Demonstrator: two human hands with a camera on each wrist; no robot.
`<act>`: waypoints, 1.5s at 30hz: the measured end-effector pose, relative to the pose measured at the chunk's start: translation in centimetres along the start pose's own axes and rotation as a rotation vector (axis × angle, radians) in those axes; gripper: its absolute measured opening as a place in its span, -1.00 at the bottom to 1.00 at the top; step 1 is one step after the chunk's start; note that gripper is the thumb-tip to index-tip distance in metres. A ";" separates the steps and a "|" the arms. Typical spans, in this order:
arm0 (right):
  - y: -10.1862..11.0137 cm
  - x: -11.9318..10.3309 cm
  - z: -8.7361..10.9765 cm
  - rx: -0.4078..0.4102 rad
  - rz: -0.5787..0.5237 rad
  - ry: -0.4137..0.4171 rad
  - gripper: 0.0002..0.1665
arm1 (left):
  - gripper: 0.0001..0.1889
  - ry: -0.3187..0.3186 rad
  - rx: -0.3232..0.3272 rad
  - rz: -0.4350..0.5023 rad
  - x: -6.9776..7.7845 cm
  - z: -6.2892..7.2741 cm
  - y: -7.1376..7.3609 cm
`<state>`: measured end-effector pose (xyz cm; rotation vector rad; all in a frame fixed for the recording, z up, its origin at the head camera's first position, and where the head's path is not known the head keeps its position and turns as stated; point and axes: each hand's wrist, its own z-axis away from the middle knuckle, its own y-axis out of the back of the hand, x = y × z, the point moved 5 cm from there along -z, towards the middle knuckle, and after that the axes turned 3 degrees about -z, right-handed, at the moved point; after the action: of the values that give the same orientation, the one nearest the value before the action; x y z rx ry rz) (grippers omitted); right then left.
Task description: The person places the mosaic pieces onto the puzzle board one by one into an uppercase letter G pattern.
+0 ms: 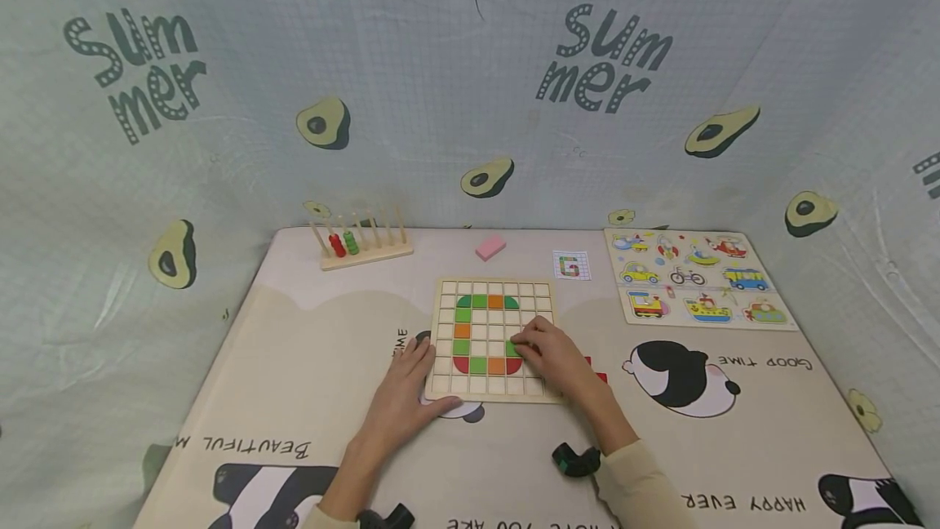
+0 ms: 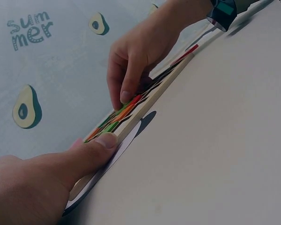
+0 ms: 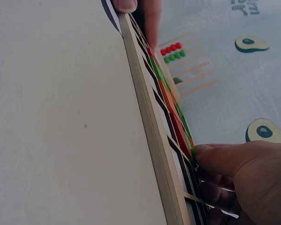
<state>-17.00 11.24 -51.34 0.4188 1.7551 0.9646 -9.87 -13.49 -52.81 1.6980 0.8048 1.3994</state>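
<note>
A square wooden grid board (image 1: 441,386) lies on the table, with green, orange and red tiles set in some of its cells. At its near left corner rests my left hand (image 1: 400,386), fingers extended along the left side and thumb on the near edge. My right hand (image 1: 551,353) is over the board's right part. Between its thumb and fingertip it pinches a green tile (image 1: 511,347), just beyond a red corner tile (image 1: 513,366). In the right wrist view the thumb (image 3: 206,152) lies against that green tile, low at the grid; the other fingers are partly hidden.
Behind the board stand a peg rack (image 1: 367,255) with red and green beads, a pink block (image 1: 490,248) and a small pattern card (image 1: 571,265). A vehicle picture puzzle (image 1: 698,280) lies at the far right. Red pieces (image 1: 602,377) show beside the right forearm.
</note>
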 end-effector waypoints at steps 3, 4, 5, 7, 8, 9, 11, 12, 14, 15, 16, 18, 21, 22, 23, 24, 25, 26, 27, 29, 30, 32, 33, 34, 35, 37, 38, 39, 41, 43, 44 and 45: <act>0.1 0.0 0.1 -0.003 -0.010 -0.007 -0.77 | 0.04 -0.009 0.016 -0.012 0.0 0.0 0.0; 0.1 0.0 0.1 -0.001 -0.013 -0.010 -0.77 | 0.04 -0.012 0.020 -0.015 0.0 0.0 0.0; 0.1 0.0 0.2 0.002 -0.016 -0.012 -0.76 | 0.04 -0.015 0.025 -0.017 0.0 0.0 -0.1; 0.2 0.0 0.3 0.009 -0.024 -0.013 -0.76 | 0.04 -0.018 0.031 -0.019 0.0 0.0 -0.1; 0.3 0.0 0.3 0.012 -0.028 -0.016 -0.76 | 0.04 -0.019 0.033 -0.019 0.0 0.0 -0.1; 0.3 0.0 0.3 0.015 -0.028 -0.015 -0.77 | 0.03 -0.020 0.035 -0.020 0.0 0.0 -0.1; 0.4 0.0 0.4 0.023 -0.031 -0.010 -0.76 | 0.03 -0.020 0.036 -0.020 0.0 0.0 -0.1; 0.5 0.0 0.5 0.026 -0.033 -0.008 -0.76 | 0.03 -0.021 0.036 -0.021 0.0 0.0 -0.1; 0.8 0.1 0.6 0.030 -0.033 -0.005 -0.76 | 0.03 -0.021 0.035 -0.020 0.0 0.1 -0.1; 0.8 0.1 0.6 0.034 -0.030 -0.001 -0.76 | 0.03 -0.021 0.035 -0.019 0.0 0.1 -0.1; 1.0 0.1 0.7 0.036 -0.026 0.000 -0.75 | 0.03 -0.020 0.034 -0.019 0.0 0.1 -0.1; 1.2 0.1 0.8 0.039 -0.016 -0.001 -0.74 | 0.04 -0.019 0.032 -0.019 0.1 0.1 -0.1; 1.6 0.1 1.0 0.043 -0.001 0.001 -0.73 | 0.03 -0.017 0.031 -0.020 0.1 0.1 -0.1; 1.7 0.1 1.0 0.043 0.000 0.001 -0.73 | 0.03 -0.016 0.030 -0.020 0.1 0.1 -0.1; 1.9 0.1 1.1 0.043 0.001 0.001 -0.73 | 0.03 -0.016 0.030 -0.020 0.1 0.1 -0.1; 2.0 0.1 1.1 0.044 0.000 0.002 -0.73 | 0.03 -0.015 0.030 -0.020 0.1 0.1 -0.1; 2.1 0.1 1.2 0.044 0.002 0.002 -0.73 | 0.03 -0.015 0.029 -0.020 0.1 0.1 -0.1; 2.2 0.1 1.2 0.044 0.006 0.003 -0.73 | 0.03 -0.014 0.029 -0.019 0.1 0.1 -0.1; 2.3 0.1 1.3 0.045 0.008 0.003 -0.73 | 0.03 -0.014 0.028 -0.019 0.1 0.1 -0.1; 2.5 0.2 1.4 0.046 0.015 0.006 -0.73 | 0.04 -0.013 0.027 -0.019 0.0 0.1 -0.1; 2.6 0.3 1.4 0.047 0.015 0.004 -0.73 | 0.04 -0.012 0.027 -0.018 0.0 0.1 -0.1; 2.8 0.5 1.5 0.049 0.019 0.003 -0.73 | 0.04 -0.012 0.027 -0.016 0.0 0.1 -0.1; 3.0 0.5 1.6 0.051 0.014 -0.001 -0.72 | 0.04 -0.011 0.027 -0.017 0.0 0.1 -0.1; 3.1 0.7 1.6 0.052 0.016 -0.005 -0.72 | 0.03 -0.011 0.027 -0.016 0.0 0.1 -0.1; 3.2 0.7 1.7 0.052 0.020 -0.009 -0.71 | 0.04 -0.010 0.026 -0.015 0.0 0.1 -0.1; 3.4 1.0 1.8 0.053 0.028 -0.016 -0.71 | 0.04 -0.010 0.025 -0.013 0.0 0.1 -0.1; 3.5 1.1 1.9 0.054 0.029 -0.019 -0.71 | 0.04 -0.009 0.024 -0.013 0.0 0.1 -0.1; 3.5 1.2 2.0 0.055 0.037 -0.020 -0.71 | 0.04 -0.008 0.024 -0.012 0.0 0.1 -0.1; 3.7 1.5 2.2 0.058 0.044 -0.018 -0.71 | 0.04 -0.007 0.022 -0.011 0.0 0.1 -0.1; 3.9 1.7 2.4 0.066 0.046 -0.012 -0.71 | 0.04 -0.007 0.020 -0.011 0.0 0.1 -0.1; 3.9 1.9 2.5 0.068 0.048 -0.010 -0.71 | 0.04 -0.006 0.020 -0.010 0.0 0.1 -0.1; 4.0 2.0 2.6 0.069 0.046 -0.010 -0.71 | 0.04 -0.006 0.019 -0.011 0.0 0.1 -0.1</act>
<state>-16.06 16.15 -49.85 0.5098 1.7805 0.9348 -9.78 -13.47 -52.86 1.7094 0.8253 1.3829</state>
